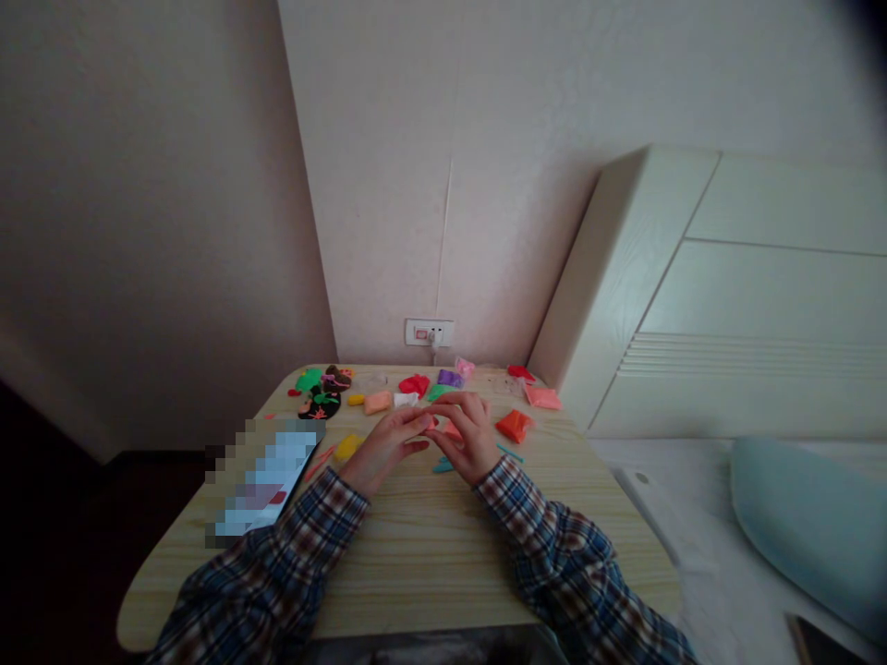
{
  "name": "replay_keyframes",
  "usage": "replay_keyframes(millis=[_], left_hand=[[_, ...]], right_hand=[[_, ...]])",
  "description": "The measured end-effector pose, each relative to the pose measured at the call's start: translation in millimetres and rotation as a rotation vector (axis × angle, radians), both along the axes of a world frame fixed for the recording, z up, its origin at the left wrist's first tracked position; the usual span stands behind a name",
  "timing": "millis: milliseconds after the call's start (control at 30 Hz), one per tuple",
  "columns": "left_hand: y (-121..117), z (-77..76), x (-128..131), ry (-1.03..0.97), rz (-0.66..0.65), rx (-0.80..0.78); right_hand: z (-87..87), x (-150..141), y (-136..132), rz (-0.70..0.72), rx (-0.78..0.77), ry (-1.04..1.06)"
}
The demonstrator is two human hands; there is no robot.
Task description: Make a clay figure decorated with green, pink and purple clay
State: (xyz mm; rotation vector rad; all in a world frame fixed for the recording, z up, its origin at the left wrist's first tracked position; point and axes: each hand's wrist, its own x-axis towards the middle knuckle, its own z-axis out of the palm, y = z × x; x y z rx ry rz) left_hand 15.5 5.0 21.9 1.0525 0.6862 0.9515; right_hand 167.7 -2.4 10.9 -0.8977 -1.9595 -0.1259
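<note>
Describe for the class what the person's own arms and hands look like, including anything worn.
Both arms wear long plaid sleeves in blue, white and reddish brown, loose and creased. The left hand and right hand are bare, without gloves.

We seem to be in a bedroom at home, with a white panelled headboard (748, 305) against the papered wall (388, 185), a pale blue pillow (804, 526) on the white bedding (713, 554), and a small wooden table (430, 573) beside the bed.
</note>
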Motion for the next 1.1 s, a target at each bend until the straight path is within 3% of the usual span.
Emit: replay_keyframes(millis=[700, 1100], left_hand=[[3.5, -4.6, -1.2, -0.021, 0.003, -0.01], [0.9, 0.7, 1.4, -0.005, 0.019, -0.007]], right_hand=[[-0.3, 0.8, 0.7, 0.015, 0.007, 0.019], [0.8, 0.1, -0.4, 0.012, 0.02, 0.033]])
